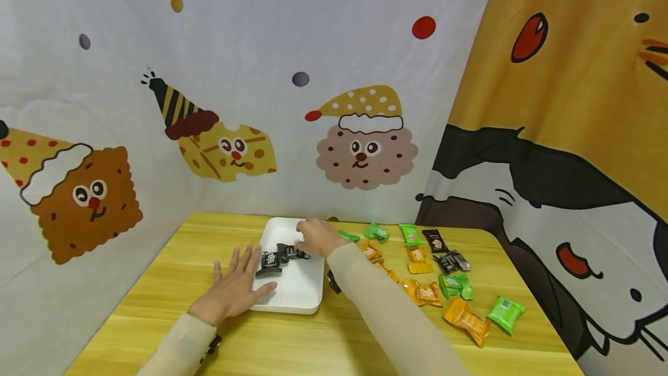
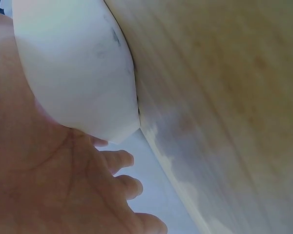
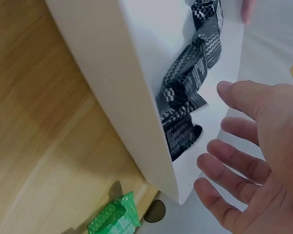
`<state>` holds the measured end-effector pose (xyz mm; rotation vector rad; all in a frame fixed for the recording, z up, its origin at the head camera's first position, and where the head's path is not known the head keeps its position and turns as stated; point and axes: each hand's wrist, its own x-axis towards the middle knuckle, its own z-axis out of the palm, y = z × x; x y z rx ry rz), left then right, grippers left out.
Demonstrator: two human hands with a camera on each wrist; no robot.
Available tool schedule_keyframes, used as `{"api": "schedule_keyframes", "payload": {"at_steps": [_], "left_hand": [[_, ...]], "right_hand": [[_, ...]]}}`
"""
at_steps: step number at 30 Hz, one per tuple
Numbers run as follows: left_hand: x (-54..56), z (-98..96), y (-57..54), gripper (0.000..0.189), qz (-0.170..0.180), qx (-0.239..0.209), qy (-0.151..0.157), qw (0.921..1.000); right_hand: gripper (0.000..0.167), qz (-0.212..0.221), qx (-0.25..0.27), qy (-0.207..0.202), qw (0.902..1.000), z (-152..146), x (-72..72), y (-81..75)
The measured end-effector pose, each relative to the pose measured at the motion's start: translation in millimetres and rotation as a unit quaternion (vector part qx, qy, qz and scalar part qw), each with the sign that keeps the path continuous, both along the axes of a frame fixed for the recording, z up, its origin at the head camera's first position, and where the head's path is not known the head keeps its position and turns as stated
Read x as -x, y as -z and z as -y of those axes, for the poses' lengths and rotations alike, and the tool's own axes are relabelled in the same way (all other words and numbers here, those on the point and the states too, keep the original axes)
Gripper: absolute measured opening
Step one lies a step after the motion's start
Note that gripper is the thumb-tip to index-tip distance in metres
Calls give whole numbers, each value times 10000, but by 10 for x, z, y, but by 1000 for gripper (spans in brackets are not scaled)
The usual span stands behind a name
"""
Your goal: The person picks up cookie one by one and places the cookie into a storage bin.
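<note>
Head view: Two hands are working at a white tray [image 1: 302, 293] of black-wrapped candies [image 1: 270, 262] on a wood-grain bench [image 1: 162, 312].

The left hand [image 1: 232, 289] is spreading its fingers along the tray's left edge, its thumb reaching over the near end, while the right hand [image 1: 319, 238] is hovering above the far right part, its fingers loosely bent and apart in the right wrist view. Three black-wrapped candies are lying close together inside the tray; a black packet [image 1: 333, 282] is sitting just outside its right wall, partly hidden by the right sleeve [image 1: 381, 306]. Farther right, orange-wrapped candies [image 1: 424, 293], green-wrapped candies [image 1: 456, 286] and more black packets [image 1: 435, 241] are lying scattered. Behind, a white cloth backdrop [image 1: 235, 33] is showing cartoon snacks in party hats.
</note>
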<state>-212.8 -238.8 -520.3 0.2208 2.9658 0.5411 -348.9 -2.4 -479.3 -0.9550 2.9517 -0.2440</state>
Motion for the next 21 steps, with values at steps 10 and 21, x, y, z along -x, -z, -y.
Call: {"api": "schedule_keyframes", "payload": {"at_steps": [10,21], "left_hand": [[-15,-7,-27,113,24,7,-6,10000],[-1,-10,-4,113,19,-21,23,10000]], "right_hand": [[44,-193,292,-115,9993,-305,-91,-47],[40,-252,1000,-298,9942,-822,-328,-32]]}}
